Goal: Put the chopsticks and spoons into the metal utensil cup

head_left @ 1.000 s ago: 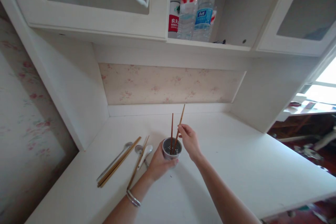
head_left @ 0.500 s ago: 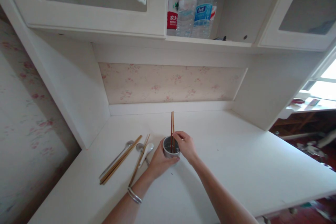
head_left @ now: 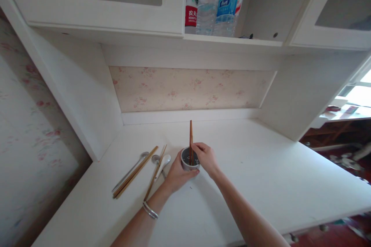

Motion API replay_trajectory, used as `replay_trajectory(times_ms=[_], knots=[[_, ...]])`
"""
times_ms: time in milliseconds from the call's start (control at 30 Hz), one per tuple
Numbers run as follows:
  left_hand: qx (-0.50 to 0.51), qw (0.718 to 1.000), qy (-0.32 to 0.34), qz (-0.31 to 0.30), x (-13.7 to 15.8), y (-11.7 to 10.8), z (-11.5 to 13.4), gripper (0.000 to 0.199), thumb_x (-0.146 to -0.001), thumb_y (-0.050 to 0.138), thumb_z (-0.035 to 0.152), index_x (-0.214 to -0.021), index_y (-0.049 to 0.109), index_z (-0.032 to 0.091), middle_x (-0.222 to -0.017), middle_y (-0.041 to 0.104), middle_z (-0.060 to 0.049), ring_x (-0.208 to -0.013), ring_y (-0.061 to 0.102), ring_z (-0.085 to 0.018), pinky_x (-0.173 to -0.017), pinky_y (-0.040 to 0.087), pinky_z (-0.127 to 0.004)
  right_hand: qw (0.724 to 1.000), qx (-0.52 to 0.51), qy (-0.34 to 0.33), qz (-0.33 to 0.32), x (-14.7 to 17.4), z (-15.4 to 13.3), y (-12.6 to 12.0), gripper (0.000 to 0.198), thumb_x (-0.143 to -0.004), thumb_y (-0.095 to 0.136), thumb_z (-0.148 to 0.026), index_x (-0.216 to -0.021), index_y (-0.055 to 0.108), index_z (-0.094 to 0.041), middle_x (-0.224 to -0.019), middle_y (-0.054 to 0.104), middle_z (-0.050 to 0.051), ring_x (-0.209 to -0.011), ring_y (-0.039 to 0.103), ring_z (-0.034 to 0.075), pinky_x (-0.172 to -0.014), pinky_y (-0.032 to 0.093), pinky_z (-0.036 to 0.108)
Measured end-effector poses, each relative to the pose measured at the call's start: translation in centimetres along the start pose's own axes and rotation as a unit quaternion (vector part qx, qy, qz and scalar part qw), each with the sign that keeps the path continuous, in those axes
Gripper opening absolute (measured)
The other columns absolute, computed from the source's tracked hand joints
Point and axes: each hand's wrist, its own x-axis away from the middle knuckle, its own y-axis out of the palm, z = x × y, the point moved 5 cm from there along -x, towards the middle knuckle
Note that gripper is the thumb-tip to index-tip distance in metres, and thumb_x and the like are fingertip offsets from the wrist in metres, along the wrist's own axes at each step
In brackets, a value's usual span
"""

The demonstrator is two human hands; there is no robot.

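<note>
A round utensil holder (head_left: pixel 190 167) with a dark inside stands on the white desktop, tilted slightly if at all. Around its left and near side wraps my left hand (head_left: pixel 178 175). My right hand (head_left: pixel 206 157) pinches a pair of brown chopsticks (head_left: pixel 191 135), which stand nearly upright with their lower ends inside the holder. Left of my left hand lie a white spoon (head_left: pixel 163 166), a metal spoon (head_left: pixel 155 159) and a lone chopstick (head_left: pixel 153 179). Farther left, several wooden chopsticks (head_left: pixel 136 173) lie together beside a long metal spoon (head_left: pixel 130 171).
White cabinets (head_left: pixel 110 15) hang over the desk, with plastic bottles (head_left: pixel 208 7) on an open shelf. A white side panel (head_left: pixel 69 92) bounds the desktop (head_left: pixel 261 181) on the left. The right front edge drops toward a reddish floor (head_left: pixel 324 235).
The camera view has shifted slightly. The chopsticks in my right hand now look closer together at their upper ends. My left hand stays around the holder.
</note>
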Motion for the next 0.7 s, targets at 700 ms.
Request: replay_trajectory(times_ms=[700], knots=[[-0.181, 0.981, 0.068, -0.01, 0.2, 0.4, 1.3, 0.064, -0.063, 0.075, 0.016, -0.122, 0.049, 0.018, -0.119, 0.058, -0.01, -0.108, 0.056, -0.022, -0.098, 0.043, -0.039, 0.971, -0.198, -0.036, -0.128, 4.7, 2.1, 1.4, 0.071, -0.066, 0.077, -0.037, -0.128, 0.044, -0.021, -0.125, 0.058, 0.01, -0.118, 0.052, 0.026, -0.104, 0.036, 0.045]])
